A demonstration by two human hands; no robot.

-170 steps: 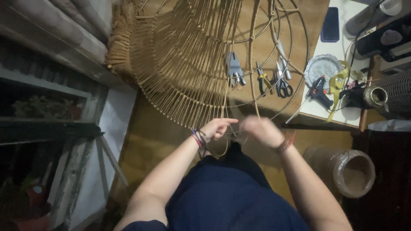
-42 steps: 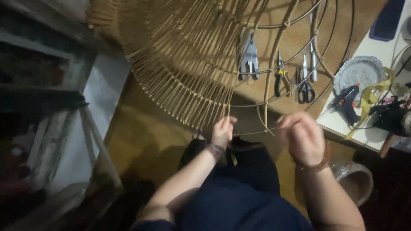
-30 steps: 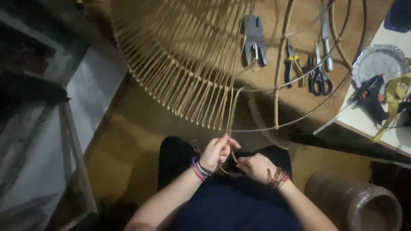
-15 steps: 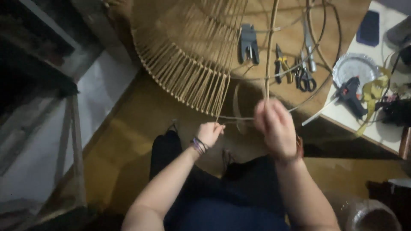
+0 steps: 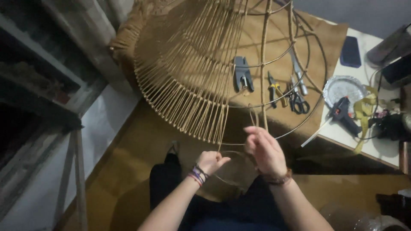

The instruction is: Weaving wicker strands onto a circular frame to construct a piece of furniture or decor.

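the wire frame (image 5: 205,72), half wound in cane, tilts over the worktop (image 5: 325,34), closer in view than half a second ago. the right hand (image 5: 266,150) has dropped slightly, fingers pinched on a cane strand (image 5: 252,117) by the rim. the left hand (image 5: 212,161) stays closed near the rim, probably on the strand's tail. pliers (image 5: 242,76) and scissors (image 5: 297,100) lie unmoved.

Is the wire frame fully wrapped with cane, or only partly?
Partly. Cane strands cover the left side of the wire frame; to the right, bare wire hoops show the tools through them.
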